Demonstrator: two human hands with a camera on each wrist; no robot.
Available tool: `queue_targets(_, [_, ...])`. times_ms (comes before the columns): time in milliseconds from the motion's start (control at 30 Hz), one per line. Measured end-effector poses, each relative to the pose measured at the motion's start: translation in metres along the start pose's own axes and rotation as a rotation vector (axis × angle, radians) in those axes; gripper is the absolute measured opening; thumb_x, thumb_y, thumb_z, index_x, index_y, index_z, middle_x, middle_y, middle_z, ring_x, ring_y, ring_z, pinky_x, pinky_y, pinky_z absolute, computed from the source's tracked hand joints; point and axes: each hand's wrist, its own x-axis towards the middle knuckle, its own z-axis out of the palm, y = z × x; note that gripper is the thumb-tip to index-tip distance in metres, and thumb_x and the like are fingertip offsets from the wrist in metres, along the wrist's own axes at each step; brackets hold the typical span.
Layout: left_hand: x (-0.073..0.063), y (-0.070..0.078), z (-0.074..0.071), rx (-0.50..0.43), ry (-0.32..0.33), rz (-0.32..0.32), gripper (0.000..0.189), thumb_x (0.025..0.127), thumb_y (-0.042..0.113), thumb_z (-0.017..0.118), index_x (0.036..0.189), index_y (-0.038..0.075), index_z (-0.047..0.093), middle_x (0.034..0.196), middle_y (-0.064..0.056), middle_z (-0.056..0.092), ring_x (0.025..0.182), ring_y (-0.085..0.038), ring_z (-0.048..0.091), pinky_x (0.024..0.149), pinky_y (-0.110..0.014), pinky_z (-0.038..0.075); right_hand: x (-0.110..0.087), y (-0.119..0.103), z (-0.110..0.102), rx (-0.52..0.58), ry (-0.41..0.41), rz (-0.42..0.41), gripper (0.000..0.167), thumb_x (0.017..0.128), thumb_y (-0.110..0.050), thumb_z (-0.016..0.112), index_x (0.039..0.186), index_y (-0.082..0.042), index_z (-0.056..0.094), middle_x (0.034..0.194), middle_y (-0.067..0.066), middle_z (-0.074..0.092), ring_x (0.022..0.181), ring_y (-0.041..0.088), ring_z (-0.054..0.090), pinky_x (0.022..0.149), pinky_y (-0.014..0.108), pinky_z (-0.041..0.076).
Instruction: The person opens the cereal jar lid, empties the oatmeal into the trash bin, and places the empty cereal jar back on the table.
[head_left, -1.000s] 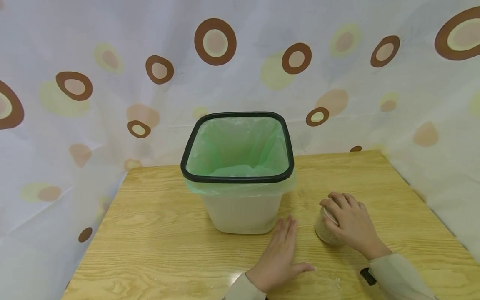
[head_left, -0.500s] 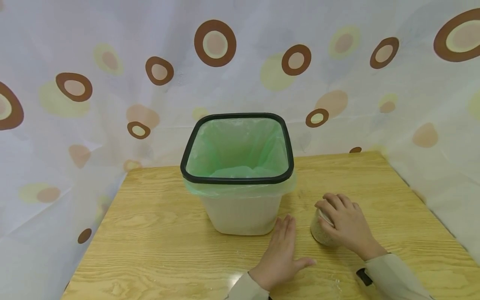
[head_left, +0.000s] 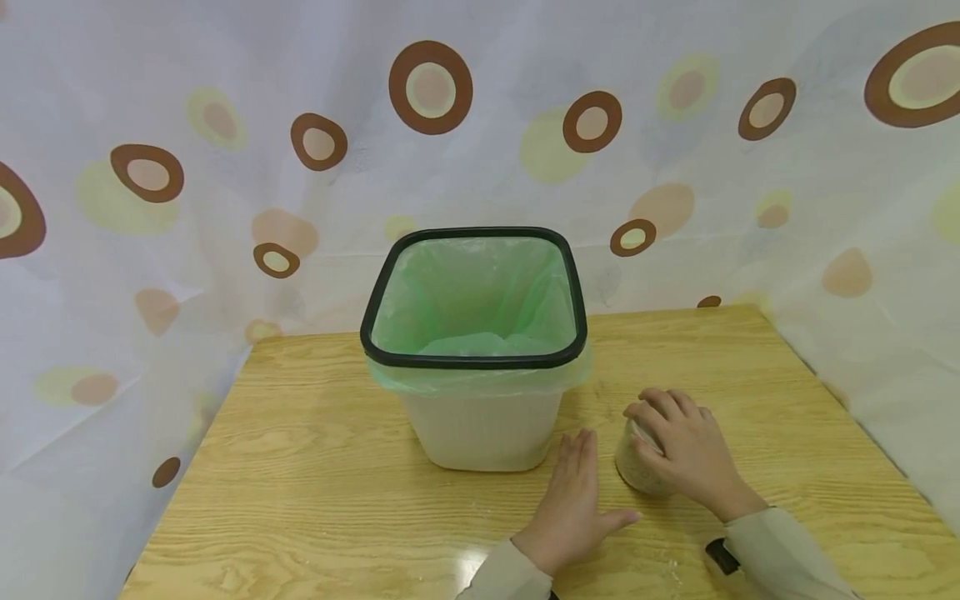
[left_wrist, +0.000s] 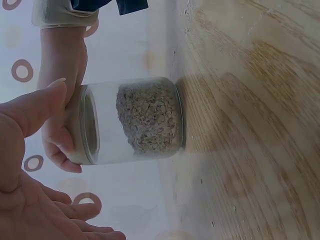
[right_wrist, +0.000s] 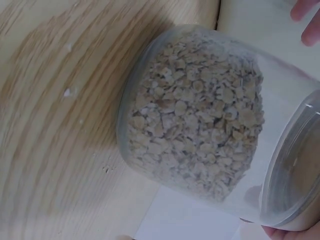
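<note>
Holding the jar from above, my right grip has its fingers curled round the upper end, right of centre in the lower half of the head view. The jar is clear glass, upright, with its base on the desk. Pale flakes fill its lower portion, as the left wrist view shows at the centre of the frame; the space above them is clear glass up to the top that I grasp.

My left grip is spread, at the lower centre-right of the head view. Its fingers point toward the top of the frame and its thumb extends right, toward the jar, without reaching it. I cannot tell whether this grip contacts the desk.

A white bin stands at the centre of the frame, left of the jar and well apart from it. A green liner lines the bin and folds outward beneath a black rim. Behind, a spotted backdrop occupies the upper part of the frame.
</note>
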Motion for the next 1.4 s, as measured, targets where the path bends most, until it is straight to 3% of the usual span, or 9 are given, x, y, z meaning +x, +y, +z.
queue_targets(300, [0.005,0.003,0.004,-0.029,0.0,-0.013,0.097,0.088,0.047,0.068,0.152,-0.004,0.016,0.157,-0.021,0.02,0.146,-0.034,0.014,0.115,-0.042,0.022,0.004,-0.005,0.002,-0.008,-0.005,-0.021,0.031,0.082,-0.023,0.066,0.111,-0.012,0.064,0.119,0.016,0.057,0.107,0.041,0.052,0.072,0.061,0.045])
queue_targets(500, [0.005,0.007,0.008,-0.053,0.031,0.024,0.095,0.088,0.044,0.069,0.15,-0.007,0.019,0.154,-0.024,0.023,0.145,-0.036,0.017,0.115,-0.042,0.022,0.003,-0.009,0.001,-0.007,-0.001,-0.021,0.032,0.08,-0.021,0.068,0.11,-0.012,0.064,0.118,0.017,0.058,0.106,0.042,0.053,0.072,0.062,0.046])
queue_targets(867, [0.012,0.011,0.011,-0.043,0.028,0.025,0.093,0.088,0.045,0.068,0.15,-0.005,0.02,0.156,-0.02,0.022,0.145,-0.032,0.017,0.115,-0.04,0.021,0.005,-0.009,0.005,0.008,0.009,-0.011,0.03,0.082,-0.023,0.061,0.11,-0.013,0.064,0.119,0.016,0.058,0.107,0.041,0.052,0.072,0.061,0.046])
queue_targets(1200, [0.02,0.01,0.012,-0.194,-0.01,-0.049,0.094,0.088,0.042,0.07,0.152,-0.003,0.017,0.157,-0.02,0.018,0.146,-0.034,0.014,0.114,-0.042,0.023,0.006,-0.013,0.006,0.022,0.016,-0.017,0.027,0.083,-0.023,0.062,0.108,-0.013,0.065,0.118,0.015,0.059,0.106,0.04,0.053,0.072,0.061,0.046])
queue_targets(1400, [0.023,0.008,0.015,-0.235,0.01,-0.043,0.092,0.088,0.035,0.072,0.151,-0.005,0.017,0.156,-0.021,0.02,0.144,-0.035,0.018,0.114,-0.041,0.024,0.009,-0.017,0.01,0.036,0.005,0.006,0.027,0.083,-0.025,0.062,0.107,-0.014,0.066,0.118,0.014,0.059,0.106,0.039,0.053,0.071,0.059,0.046])
